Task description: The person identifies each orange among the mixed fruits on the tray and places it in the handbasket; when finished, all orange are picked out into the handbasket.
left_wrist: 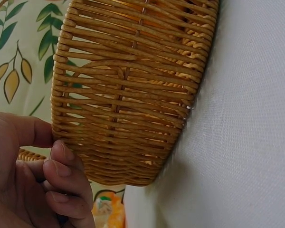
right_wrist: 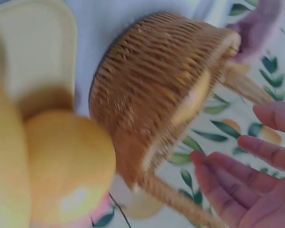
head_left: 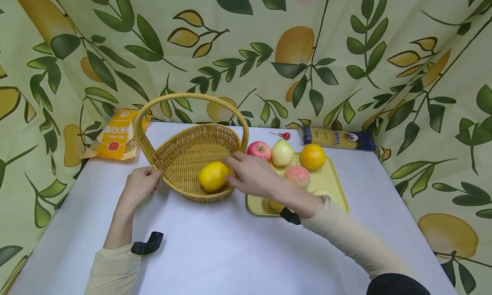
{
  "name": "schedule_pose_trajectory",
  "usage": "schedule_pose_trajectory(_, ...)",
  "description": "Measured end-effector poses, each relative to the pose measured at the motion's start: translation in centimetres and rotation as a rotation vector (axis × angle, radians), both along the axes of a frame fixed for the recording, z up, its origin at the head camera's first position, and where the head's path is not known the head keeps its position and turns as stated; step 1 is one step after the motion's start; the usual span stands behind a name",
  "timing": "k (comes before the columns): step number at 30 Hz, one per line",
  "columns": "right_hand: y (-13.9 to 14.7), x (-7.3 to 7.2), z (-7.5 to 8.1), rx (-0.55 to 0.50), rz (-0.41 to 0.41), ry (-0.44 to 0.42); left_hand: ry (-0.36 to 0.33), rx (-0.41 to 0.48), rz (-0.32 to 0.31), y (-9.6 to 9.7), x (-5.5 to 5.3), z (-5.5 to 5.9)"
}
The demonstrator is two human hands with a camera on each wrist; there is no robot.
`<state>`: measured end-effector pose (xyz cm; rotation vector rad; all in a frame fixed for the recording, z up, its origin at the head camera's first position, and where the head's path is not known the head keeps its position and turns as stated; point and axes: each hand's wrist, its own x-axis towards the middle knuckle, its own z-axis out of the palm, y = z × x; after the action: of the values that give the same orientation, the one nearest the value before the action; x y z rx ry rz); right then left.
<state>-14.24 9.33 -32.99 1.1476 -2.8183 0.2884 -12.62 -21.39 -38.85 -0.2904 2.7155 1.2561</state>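
Observation:
A woven wicker basket [head_left: 184,158] with a tall arched handle stands on the table. A yellow oval fruit [head_left: 213,176] lies in it near the right front wall. My left hand [head_left: 143,186] pinches the basket's left rim; in the left wrist view, thumb and fingers of that left hand [left_wrist: 42,175] meet at the rim. Over the basket's right edge, beside the yellow fruit, hovers my right hand [head_left: 253,173]. In the right wrist view the right hand's [right_wrist: 256,180] fingers are spread and loosely bent, holding nothing.
Right of the basket, a pale yellow tray [head_left: 338,192] bears a red apple [head_left: 259,150], a pear [head_left: 282,153], an orange [head_left: 313,156] and a pink speckled fruit [head_left: 297,176]. Behind lie an orange bag [head_left: 115,137], a lollipop [head_left: 285,135] and a pasta packet [head_left: 338,138].

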Motion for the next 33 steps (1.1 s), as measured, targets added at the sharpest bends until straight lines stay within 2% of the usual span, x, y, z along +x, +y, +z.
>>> schedule_pose_trajectory(4, 3.7, 0.6, 1.9, -0.155, -0.009, 0.098, 0.008, -0.005, -0.009, 0.0, -0.1, 0.2)
schedule_pose_trajectory(8, 8.0, 0.0, 3.2, -0.258, -0.101, 0.157, 0.004, 0.0, -0.009, -0.1, -0.2, 0.4)
schedule_pose_trajectory(12, 12.2, -2.3, 3.2, -0.328, -0.258, 0.182, -0.001, -0.001, -0.004, -0.3, -0.3, 0.3)
schedule_pose_trajectory(16, 15.7, -5.0, 1.6, -0.351, -0.445, 0.103, -0.001, -0.006, 0.0, -0.4, -0.1, 0.2)
schedule_pose_trajectory(20, 18.0, -6.8, -0.1, -0.252, -0.614, -0.058, -0.004, -0.003, -0.001, -0.4, 0.0, 0.0)
schedule_pose_trajectory(23, 19.0, -7.6, -1.0, -0.12, -0.687, -0.195, 0.0, 0.001, 0.001, -0.3, 0.0, -0.1)
schedule_pose_trajectory(28, 19.8, -8.7, -2.2, 0.067, -0.705, -0.381, 0.005, 0.004, 0.005, -0.2, 0.1, -0.2)
schedule_pose_trajectory(30, 19.9, -8.9, -2.4, 0.102, -0.699, -0.422, 0.003, 0.006, 0.004, -0.1, 0.1, -0.1)
schedule_pose_trajectory(33, 20.1, -8.8, -2.5, 0.134, -0.68, -0.438, 0.003, 0.009, 0.004, 0.0, 0.0, 0.0)
